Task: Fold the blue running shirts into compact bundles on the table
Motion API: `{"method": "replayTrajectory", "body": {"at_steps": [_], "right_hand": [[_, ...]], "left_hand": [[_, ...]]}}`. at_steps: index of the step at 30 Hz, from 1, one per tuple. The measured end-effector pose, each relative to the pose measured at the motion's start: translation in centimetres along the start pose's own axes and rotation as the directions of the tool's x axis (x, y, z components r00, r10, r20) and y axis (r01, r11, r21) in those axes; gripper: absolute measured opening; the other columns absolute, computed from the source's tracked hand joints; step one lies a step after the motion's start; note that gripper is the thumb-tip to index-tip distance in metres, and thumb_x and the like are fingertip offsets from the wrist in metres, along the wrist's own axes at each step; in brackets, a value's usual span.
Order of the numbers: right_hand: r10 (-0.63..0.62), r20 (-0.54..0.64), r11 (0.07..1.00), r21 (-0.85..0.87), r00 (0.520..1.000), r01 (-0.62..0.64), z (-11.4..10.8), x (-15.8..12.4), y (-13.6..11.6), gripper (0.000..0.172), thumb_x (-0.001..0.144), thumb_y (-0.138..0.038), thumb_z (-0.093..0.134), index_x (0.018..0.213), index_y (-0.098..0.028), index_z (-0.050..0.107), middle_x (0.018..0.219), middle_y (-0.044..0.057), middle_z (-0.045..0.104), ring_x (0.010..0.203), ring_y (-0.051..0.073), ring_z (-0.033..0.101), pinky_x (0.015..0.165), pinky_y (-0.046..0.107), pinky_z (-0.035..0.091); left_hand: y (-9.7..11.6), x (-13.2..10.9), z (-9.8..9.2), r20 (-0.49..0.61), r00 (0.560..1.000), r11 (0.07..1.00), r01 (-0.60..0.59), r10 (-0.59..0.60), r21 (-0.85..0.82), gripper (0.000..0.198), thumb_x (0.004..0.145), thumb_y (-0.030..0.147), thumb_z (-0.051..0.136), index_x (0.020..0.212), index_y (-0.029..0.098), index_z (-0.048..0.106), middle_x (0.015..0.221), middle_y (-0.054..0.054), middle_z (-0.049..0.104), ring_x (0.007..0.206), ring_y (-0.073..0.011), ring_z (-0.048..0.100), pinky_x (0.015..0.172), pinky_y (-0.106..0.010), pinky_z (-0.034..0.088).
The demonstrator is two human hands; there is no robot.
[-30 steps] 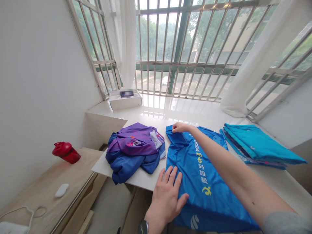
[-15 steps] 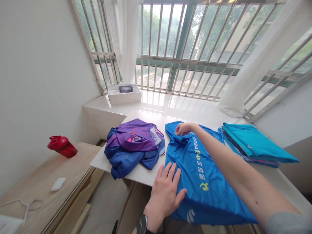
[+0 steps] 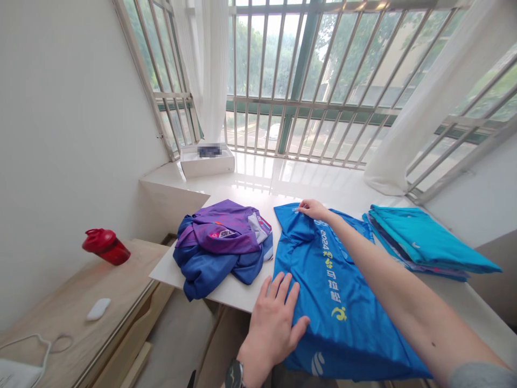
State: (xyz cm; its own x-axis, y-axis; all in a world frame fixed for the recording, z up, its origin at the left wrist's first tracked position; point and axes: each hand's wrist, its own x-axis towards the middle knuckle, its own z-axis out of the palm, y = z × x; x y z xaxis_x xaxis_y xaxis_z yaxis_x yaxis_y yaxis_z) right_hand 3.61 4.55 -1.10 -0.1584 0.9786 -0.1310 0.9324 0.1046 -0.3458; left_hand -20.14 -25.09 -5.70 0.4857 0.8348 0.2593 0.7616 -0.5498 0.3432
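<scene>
A blue marathon T-shirt (image 3: 335,302) with yellow lettering lies on a white board, its upper part folded over. My left hand (image 3: 274,323) rests flat on the shirt's lower left side, fingers spread, with a wristwatch (image 3: 234,374) on the wrist. At the shirt's top edge, my right hand (image 3: 314,209) pinches the folded fabric between fingertips and thumb. To the left of the shirt sits a crumpled purple and blue garment (image 3: 218,250). A stack of folded teal shirts (image 3: 420,242) lies to the right, beyond my right forearm.
The white board (image 3: 230,291) overhangs a glossy window sill (image 3: 274,175) holding a white box (image 3: 205,164). Barred windows and white curtains surround the sill. On a wooden desk (image 3: 76,302) at the left stand a red bottle (image 3: 107,247) and a white mouse (image 3: 98,309).
My right hand has shifted slightly rightward along the shirt's top fold, its fingers now pinching. My left hand stays on the shirt. The whole view has tilted slightly.
</scene>
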Motion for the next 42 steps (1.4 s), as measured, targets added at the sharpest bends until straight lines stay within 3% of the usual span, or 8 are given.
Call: {"method": "replayTrajectory", "body": {"at_steps": [5, 10, 12, 17, 26, 33, 38, 42], "right_hand": [[-0.021, -0.086, 0.988, -0.155, 0.996, 0.007, 1.4, 0.7, -0.4, 0.032, 0.095, -0.045, 0.056, 0.110, -0.017, 0.065, 0.117, 0.009, 0.066, 0.106, 0.022, 0.062, 0.094, 0.045, 0.048], [-0.184, 0.030, 0.965, -0.183, 0.983, 0.186, 3.2, 2.6, -2.7, 0.038, 0.099, -0.044, 0.044, 0.117, -0.020, 0.067, 0.131, 0.012, 0.064, 0.121, 0.023, 0.059, 0.104, 0.032, 0.042], [-0.204, 0.070, 0.959, -0.187, 0.976, 0.214, 4.2, 3.5, -3.3, 0.047, 0.098, -0.049, 0.043, 0.128, -0.018, 0.062, 0.143, 0.014, 0.056, 0.131, 0.026, 0.052, 0.109, 0.032, 0.038], [-0.160, 0.056, 0.966, -0.196, 0.985, 0.168, 6.7, 4.8, -3.4, 0.077, 0.096, -0.060, 0.033, 0.152, -0.006, 0.032, 0.161, 0.021, 0.025, 0.150, 0.031, 0.022, 0.121, 0.039, 0.020], [-0.164, -0.125, 0.978, -0.152, 0.978, 0.145, 6.8, 2.5, -4.6, 0.081, 0.098, -0.059, 0.020, 0.155, -0.002, 0.017, 0.165, 0.019, 0.011, 0.153, 0.029, 0.002, 0.123, 0.042, 0.007], [-0.077, -0.099, 0.993, -0.100, 0.992, 0.067, 9.0, -0.1, -6.2, 0.092, 0.093, -0.072, 0.021, 0.155, -0.004, 0.024, 0.163, 0.021, 0.019, 0.151, 0.033, 0.014, 0.122, 0.048, 0.011], [-0.079, -0.090, 0.996, -0.036, 0.993, 0.076, 9.3, 0.9, -7.5, 0.093, 0.093, -0.073, 0.018, 0.156, -0.005, 0.022, 0.164, 0.018, 0.015, 0.152, 0.029, 0.009, 0.122, 0.045, 0.005], [-0.090, -0.104, 0.995, 0.028, 0.991, 0.093, 8.9, 1.9, -8.4, 0.089, 0.093, -0.071, 0.026, 0.155, -0.006, 0.026, 0.163, 0.019, 0.019, 0.152, 0.030, 0.014, 0.122, 0.046, 0.009]], "left_hand": [[0.1, -0.1, -0.2, 0.005, 1.000, 1.000, 0.000, 0.000, 0.003, 0.059, 0.097, 0.051, 0.046, 0.150, 0.027, 0.039, 0.159, -0.003, 0.036, 0.145, -0.0258, 0.030, 0.121, -0.047, 0.025], [0.2, -0.2, -0.3, 0.019, 1.000, 1.000, 0.012, -0.012, -0.007, 0.061, 0.097, 0.051, 0.048, 0.152, 0.028, 0.036, 0.160, -0.002, 0.033, 0.146, -0.0248, 0.030, 0.121, -0.046, 0.025], [0.3, -0.2, -0.3, 0.016, 1.000, 1.000, 0.026, -0.026, -0.006, 0.062, 0.096, 0.050, 0.049, 0.152, 0.027, 0.036, 0.160, -0.003, 0.032, 0.146, -0.0249, 0.030, 0.121, -0.045, 0.026], [0.5, -0.1, -0.6, 0.029, 0.997, 0.997, 0.073, -0.072, -0.005, 0.063, 0.097, 0.050, 0.049, 0.153, 0.026, 0.034, 0.161, -0.004, 0.030, 0.147, -0.0274, 0.028, 0.122, -0.052, 0.023], [-0.1, -0.2, -0.2, 0.025, 0.999, 0.998, -0.022, 0.021, 0.052, 0.063, 0.096, 0.050, 0.049, 0.152, 0.024, 0.037, 0.160, -0.004, 0.031, 0.147, -0.0254, 0.029, 0.122, -0.045, 0.026], [0.1, -0.1, -0.2, 0.027, 0.999, 0.994, -0.028, 0.026, 0.106, 0.067, 0.096, 0.055, 0.049, 0.154, 0.026, 0.035, 0.161, -0.004, 0.029, 0.146, -0.0280, 0.032, 0.118, -0.045, 0.034], [0.3, 0.1, 0.1, -0.004, 0.999, 0.988, 0.051, -0.051, 0.148, 0.063, 0.097, 0.053, 0.046, 0.153, 0.024, 0.037, 0.160, -0.007, 0.030, 0.145, -0.0300, 0.033, 0.117, -0.048, 0.036], [0.3, 0.3, 0.0, 0.010, 0.998, 0.986, 0.065, -0.067, 0.151, 0.061, 0.098, 0.052, 0.046, 0.152, 0.024, 0.039, 0.159, -0.008, 0.033, 0.145, -0.0305, 0.033, 0.117, -0.051, 0.034]]}}
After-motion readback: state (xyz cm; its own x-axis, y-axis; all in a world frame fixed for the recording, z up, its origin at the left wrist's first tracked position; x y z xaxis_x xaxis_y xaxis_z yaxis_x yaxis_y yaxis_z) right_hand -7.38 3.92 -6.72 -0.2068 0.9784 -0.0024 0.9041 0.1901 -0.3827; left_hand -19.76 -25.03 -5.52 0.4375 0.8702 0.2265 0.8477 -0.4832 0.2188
